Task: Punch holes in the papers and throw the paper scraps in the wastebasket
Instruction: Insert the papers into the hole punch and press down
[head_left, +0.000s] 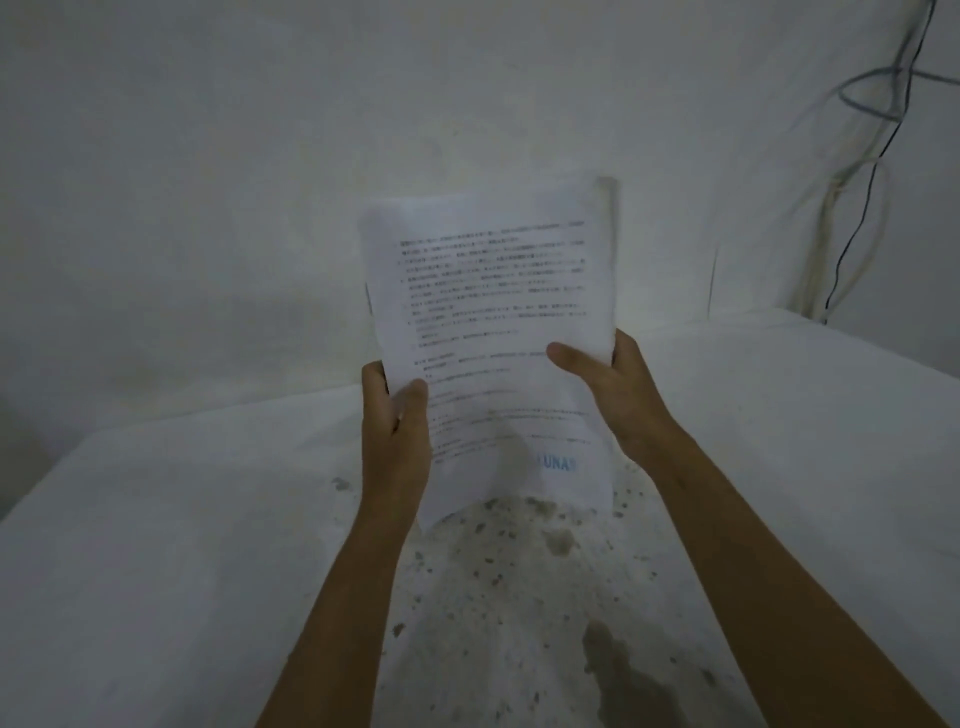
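Both bare forearms are reaching in from the bottom edge, nearest the camera, and rising to the middle of the head view. Left hand (396, 415) is gripping the papers (493, 332) at their lower left edge, thumb on the printed face, fingers wrapped behind; grip closed on the sheets. Right hand (613, 384) is pinching the lower right edge, thumb lying across the front, fingers behind; grip also closed on the sheets. Papers are being held upright in the air above the bench (779, 441), printed side facing the camera, bottom corner curling slightly. Text is blurred, unreadable, with a blue mark near the bottom. Bench surface is white, with dark specks and stains (519, 571) under and in front of the papers. Cables (878, 156) are hanging down the white wall at upper right.
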